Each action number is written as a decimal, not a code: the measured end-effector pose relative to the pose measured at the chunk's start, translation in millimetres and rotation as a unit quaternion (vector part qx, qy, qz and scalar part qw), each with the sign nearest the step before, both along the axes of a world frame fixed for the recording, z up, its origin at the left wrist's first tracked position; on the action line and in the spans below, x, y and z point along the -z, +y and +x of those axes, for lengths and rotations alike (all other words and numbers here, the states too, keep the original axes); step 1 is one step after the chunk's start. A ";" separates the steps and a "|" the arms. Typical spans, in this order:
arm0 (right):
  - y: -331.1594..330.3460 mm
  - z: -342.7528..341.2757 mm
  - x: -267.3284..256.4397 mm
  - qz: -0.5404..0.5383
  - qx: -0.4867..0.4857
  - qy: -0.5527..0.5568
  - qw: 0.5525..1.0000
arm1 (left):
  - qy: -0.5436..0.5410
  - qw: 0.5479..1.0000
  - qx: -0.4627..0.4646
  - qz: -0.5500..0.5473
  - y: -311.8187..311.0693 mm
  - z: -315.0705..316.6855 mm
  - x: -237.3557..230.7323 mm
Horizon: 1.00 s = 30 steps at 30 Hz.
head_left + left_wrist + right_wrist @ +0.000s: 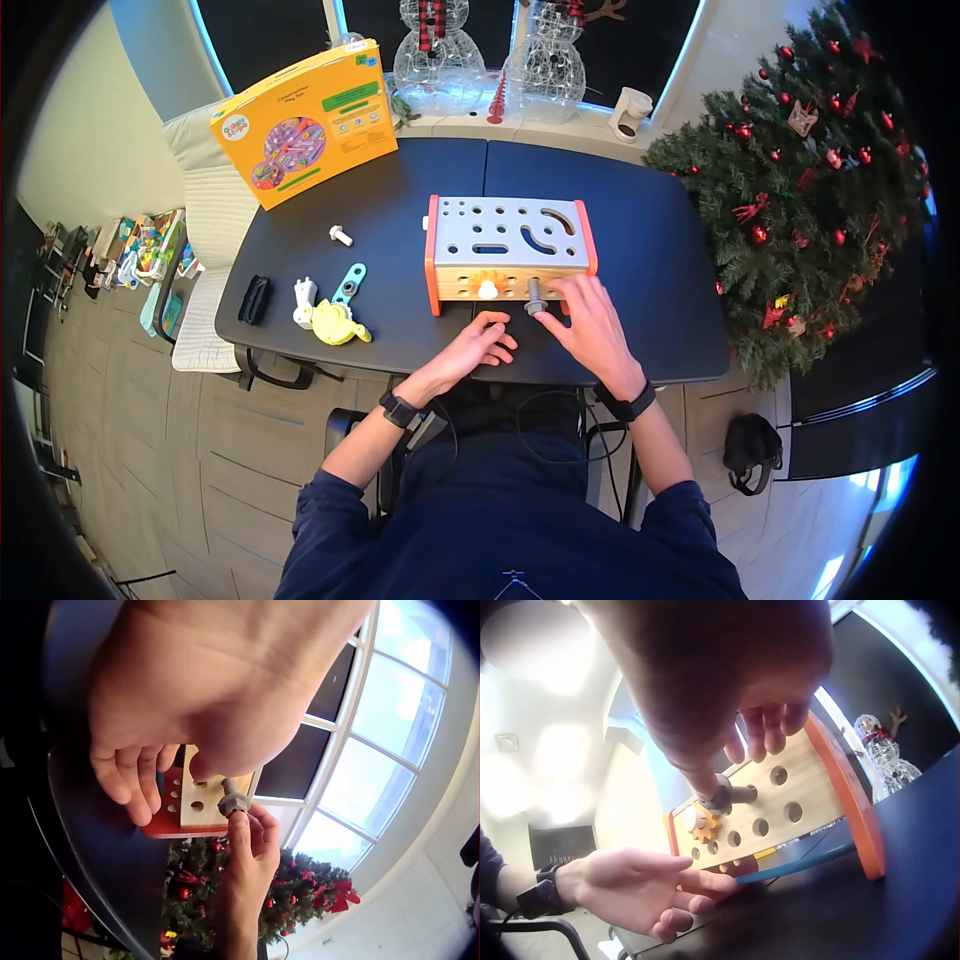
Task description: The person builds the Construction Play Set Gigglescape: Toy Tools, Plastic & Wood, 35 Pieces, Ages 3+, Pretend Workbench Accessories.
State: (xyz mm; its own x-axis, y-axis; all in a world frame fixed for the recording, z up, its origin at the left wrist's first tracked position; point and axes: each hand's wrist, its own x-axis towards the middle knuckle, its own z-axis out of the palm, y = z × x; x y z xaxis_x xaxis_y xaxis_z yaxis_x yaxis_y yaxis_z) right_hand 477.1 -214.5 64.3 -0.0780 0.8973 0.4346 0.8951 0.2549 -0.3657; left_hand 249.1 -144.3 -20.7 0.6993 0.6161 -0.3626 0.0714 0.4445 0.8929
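Observation:
A toy workbench with a grey top, red sides and a wooden front panel full of holes stands on the table. My right hand grips a grey toy bolt, the thumb on its hexagonal head. The bolt's threaded shaft points at a hole in the front panel, as the right wrist view shows. Left of it, an orange gear with a white bolt head sits on the same panel. My left hand is in front of the workbench, palm up with fingers loosely bent, holding nothing.
On the table's left lie a white bolt, a teal strip, a yellow toy piece, a white piece and a black item. A yellow box stands behind. A decorated tree is on the right.

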 end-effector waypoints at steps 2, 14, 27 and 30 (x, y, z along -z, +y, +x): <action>3.3 3.8 -2.0 0.003 -0.019 -0.013 1.000 | 0.001 1.000 0.003 0.003 -0.6 1.4 -0.5; 9.6 8.1 -0.5 0.056 -0.011 -0.086 0.995 | -0.006 1.000 -0.008 0.000 1.2 2.1 2.0; 44.5 23.2 -24.7 -0.056 -0.053 -0.120 0.990 | -0.006 0.999 -0.053 -0.007 -2.2 2.3 -0.1; 44.8 26.0 -29.0 -0.069 -0.056 -0.129 0.988 | -0.005 0.999 -0.042 -0.007 -0.1 -1.9 3.1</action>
State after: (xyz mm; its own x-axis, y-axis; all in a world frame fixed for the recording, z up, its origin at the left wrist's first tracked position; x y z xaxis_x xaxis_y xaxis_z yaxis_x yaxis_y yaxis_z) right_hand 503.2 -169.7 93.3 -0.2717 0.9261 0.2616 0.9325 0.3206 -0.1666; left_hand 247.2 -144.4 -23.9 0.6488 0.6680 -0.3644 0.0236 0.4609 0.8871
